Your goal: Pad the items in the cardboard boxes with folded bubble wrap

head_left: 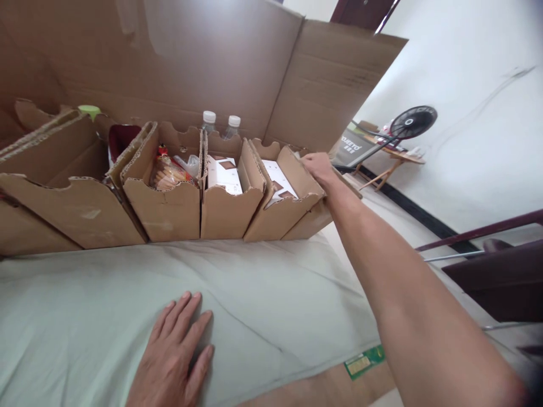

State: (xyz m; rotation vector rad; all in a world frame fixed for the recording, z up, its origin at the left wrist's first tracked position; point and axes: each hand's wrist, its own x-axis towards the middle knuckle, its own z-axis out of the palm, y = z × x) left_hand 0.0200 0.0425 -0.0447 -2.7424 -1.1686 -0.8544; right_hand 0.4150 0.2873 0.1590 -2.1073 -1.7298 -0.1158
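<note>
My left hand [173,347] lies flat on the pale green cloth [106,305], fingers spread, holding nothing. At the far right end of a row of cardboard bins, my right hand [318,165] reaches down into the last bin [311,217]. Its fingers look curled, and the bin wall partly hides them, so what they hold does not show. Just left of it stands a bin [271,220] with a white box [275,178] inside. Another bin [224,212] beside that holds a similar white box [224,174].
Further left, one bin [163,212] contains packaged food [169,172], and a wide bin [72,209] follows. Two white-capped bottles [208,118] stand behind. A tall cardboard panel [190,62] backs the row. To the right are a black fan-like disc [413,121] and a wooden stand [382,169].
</note>
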